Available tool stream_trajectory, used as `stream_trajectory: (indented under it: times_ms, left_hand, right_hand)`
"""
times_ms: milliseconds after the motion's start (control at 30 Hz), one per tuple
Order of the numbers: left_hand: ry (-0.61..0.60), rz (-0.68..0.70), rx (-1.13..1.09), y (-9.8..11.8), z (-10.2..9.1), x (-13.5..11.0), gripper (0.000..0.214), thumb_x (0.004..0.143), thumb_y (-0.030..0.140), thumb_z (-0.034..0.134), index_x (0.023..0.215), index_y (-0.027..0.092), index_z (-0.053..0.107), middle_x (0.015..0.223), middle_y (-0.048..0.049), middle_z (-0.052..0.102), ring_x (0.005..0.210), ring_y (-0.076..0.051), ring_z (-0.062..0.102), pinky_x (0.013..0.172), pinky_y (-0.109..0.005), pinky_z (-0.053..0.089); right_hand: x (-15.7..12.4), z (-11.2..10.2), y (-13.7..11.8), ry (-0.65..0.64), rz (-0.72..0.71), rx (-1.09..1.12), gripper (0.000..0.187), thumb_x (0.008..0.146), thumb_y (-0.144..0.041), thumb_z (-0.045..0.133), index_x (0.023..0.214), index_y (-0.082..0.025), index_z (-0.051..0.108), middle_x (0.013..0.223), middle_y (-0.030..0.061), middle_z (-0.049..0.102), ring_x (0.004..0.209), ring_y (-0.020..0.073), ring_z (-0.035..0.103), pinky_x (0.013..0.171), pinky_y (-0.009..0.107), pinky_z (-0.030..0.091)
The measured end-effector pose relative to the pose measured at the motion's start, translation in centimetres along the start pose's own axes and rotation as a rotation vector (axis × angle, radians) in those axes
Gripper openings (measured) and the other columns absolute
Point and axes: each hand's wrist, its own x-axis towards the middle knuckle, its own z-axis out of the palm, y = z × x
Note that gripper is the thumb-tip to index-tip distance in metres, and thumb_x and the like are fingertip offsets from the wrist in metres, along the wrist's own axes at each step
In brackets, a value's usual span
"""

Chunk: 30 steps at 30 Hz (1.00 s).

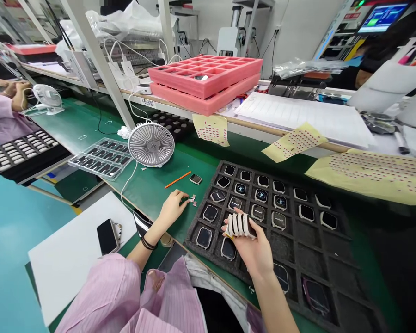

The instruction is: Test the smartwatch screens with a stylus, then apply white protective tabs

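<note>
My right hand (254,247) is wrapped round a row of several light-coloured smartwatch cases (241,225), standing on edge against one another. It is over a dark foam tray (280,245) whose compartments hold smartwatches (261,195), some with lit faces. On the green bench left of the tray, my left hand (173,206) has its thumb and fingers closed at some small silvery metal pieces (193,200); their exact kind is too small to make out. Just beyond that hand lie an orange stick (178,179) and a single smartwatch (195,178).
A small white fan (151,144) stands behind my left hand, beside a clear tray of dark parts (102,158). Red foam trays (208,76) and papers (298,115) sit on the shelf above. A phone (107,237) rests on a white board (72,259). Another person's sleeve (2,115) shows at far left.
</note>
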Motion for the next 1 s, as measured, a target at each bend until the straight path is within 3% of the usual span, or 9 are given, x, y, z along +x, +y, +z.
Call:
stream_trajectory:
  times_ms: [133, 267, 367, 433, 567, 700, 867, 1000]
  left_hand:
    - [0.017, -0.017, -0.038, -0.3, 0.5, 0.0, 0.01, 0.087, 0.022, 0.057, 0.09, 0.016, 0.064, 0.09, -0.0063, 0.065, 0.08, -0.019, 0.062, 0.073, -0.032, 0.052]
    - [-0.004, 0.025, -0.151, 1.1, -0.7, -0.1, 0.012, 0.087, 0.021, 0.058, 0.096, 0.016, 0.066, 0.082, -0.0034, 0.069, 0.072, -0.015, 0.064, 0.068, -0.027, 0.053]
    - [0.026, 0.215, -0.417, 3.4, -1.7, -0.7, 0.025, 0.091, 0.026, 0.058, 0.112, 0.016, 0.067, 0.089, -0.0059, 0.072, 0.078, -0.015, 0.067, 0.073, -0.027, 0.055]
    - [0.033, 0.416, -0.594, 5.4, -2.1, -1.3, 0.021, 0.091, 0.03, 0.061, 0.104, 0.017, 0.072, 0.091, -0.0075, 0.074, 0.084, -0.016, 0.068, 0.079, -0.03, 0.055]
    - [-0.155, 0.681, -0.777, 8.6, -2.2, -1.3, 0.02, 0.09, 0.033, 0.063, 0.085, 0.017, 0.074, 0.087, -0.0078, 0.077, 0.091, -0.019, 0.07, 0.093, -0.038, 0.053]
    - [-0.228, 0.799, -0.718, 9.6, -2.3, -0.4, 0.027, 0.089, 0.039, 0.063, 0.077, 0.018, 0.075, 0.088, -0.0091, 0.076, 0.088, -0.018, 0.066, 0.087, -0.036, 0.051]
    - [-0.274, 0.847, -0.571, 9.2, -2.9, 0.1, 0.031, 0.091, 0.043, 0.059, 0.079, 0.022, 0.078, 0.083, -0.0067, 0.073, 0.084, -0.017, 0.061, 0.085, -0.033, 0.045]
    - [-0.276, 0.854, -0.49, 9.1, -3.2, -0.1, 0.031, 0.093, 0.042, 0.056, 0.083, 0.023, 0.078, 0.083, -0.0057, 0.072, 0.085, -0.016, 0.059, 0.087, -0.033, 0.042]
  right_hand:
    - [-0.3, 0.2, 0.0, -0.013, 0.005, -0.011, 0.051, 0.081, -0.043, 0.06, 0.127, -0.02, 0.06, 0.089, 0.0073, 0.074, 0.079, 0.0236, 0.067, 0.085, 0.042, 0.048]
    - [-0.5, 0.2, -0.3, -0.028, 0.009, -0.015, 0.053, 0.083, -0.043, 0.056, 0.132, -0.02, 0.057, 0.09, 0.0078, 0.074, 0.078, 0.0253, 0.067, 0.082, 0.044, 0.048]
    - [-0.5, 0.3, -0.6, -0.049, 0.03, 0.007, 0.051, 0.085, -0.043, 0.052, 0.13, -0.02, 0.059, 0.089, 0.0082, 0.074, 0.078, 0.0261, 0.067, 0.082, 0.046, 0.048]
    - [-0.6, 0.5, -0.8, -0.064, 0.044, 0.021, 0.047, 0.085, -0.043, 0.051, 0.125, -0.02, 0.062, 0.09, 0.0083, 0.074, 0.079, 0.0258, 0.067, 0.081, 0.046, 0.049]
    - [-1.0, 0.9, -1.1, -0.074, 0.068, 0.05, 0.036, 0.084, -0.04, 0.053, 0.111, -0.02, 0.069, 0.093, 0.0069, 0.073, 0.084, 0.0243, 0.068, 0.08, 0.043, 0.052]
    - [-1.6, 1.1, -1.4, -0.114, 0.113, 0.04, 0.035, 0.082, -0.042, 0.056, 0.105, -0.021, 0.07, 0.097, 0.0071, 0.073, 0.082, 0.0245, 0.067, 0.075, 0.042, 0.053]
    - [-1.9, 1.1, -1.5, -0.12, 0.115, 0.015, 0.031, 0.077, -0.044, 0.061, 0.099, -0.023, 0.07, 0.096, 0.0057, 0.073, 0.079, 0.024, 0.066, 0.078, 0.043, 0.053]
    - [-1.9, 1.0, -1.4, -0.121, 0.101, 0.005, 0.035, 0.079, -0.043, 0.059, 0.104, -0.021, 0.069, 0.094, 0.0058, 0.072, 0.078, 0.0235, 0.066, 0.078, 0.043, 0.053]
